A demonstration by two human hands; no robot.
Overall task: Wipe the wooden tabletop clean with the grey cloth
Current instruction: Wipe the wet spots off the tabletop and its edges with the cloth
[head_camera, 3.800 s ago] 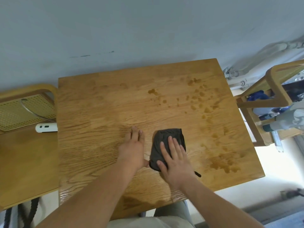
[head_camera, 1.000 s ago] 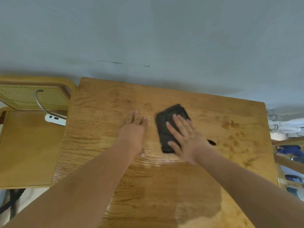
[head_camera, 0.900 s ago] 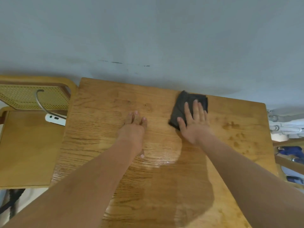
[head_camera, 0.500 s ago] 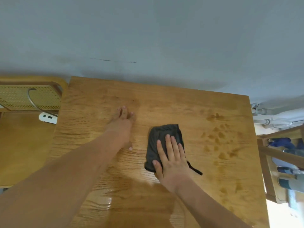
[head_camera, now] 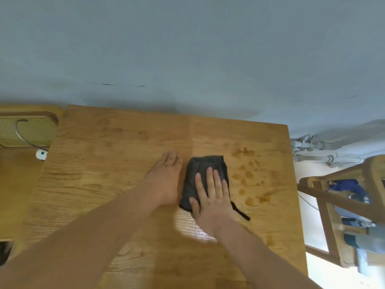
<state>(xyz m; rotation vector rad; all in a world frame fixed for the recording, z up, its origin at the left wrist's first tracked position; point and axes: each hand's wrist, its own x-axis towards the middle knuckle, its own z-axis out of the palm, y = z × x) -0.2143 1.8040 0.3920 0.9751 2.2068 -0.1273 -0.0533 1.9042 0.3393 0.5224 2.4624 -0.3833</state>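
The wooden tabletop [head_camera: 108, 167] fills the middle of the head view. A folded dark grey cloth [head_camera: 200, 170] lies near its centre, a thin dark strap trailing out at its lower right. My right hand [head_camera: 212, 195] presses flat on the cloth with straight, spread fingers. My left hand [head_camera: 164, 180] rests flat on the bare wood just left of the cloth, fingers together. Brown stain spots [head_camera: 248, 178] dot the wood to the right of the cloth. A wet sheen shows on the wood near my right wrist.
A grey wall runs along the table's far edge. At the left stands a wooden chair with a cane seat [head_camera: 31, 130], plus a white device [head_camera: 41, 154] with a cable. At the right a wooden chair frame [head_camera: 343, 201] holds blue and dark items, with pipes [head_camera: 312, 151] behind it.
My right hand slid the cloth to the far edge, back toward me, and now a little forward again beside my left hand. My left hand stayed flat on the wood.
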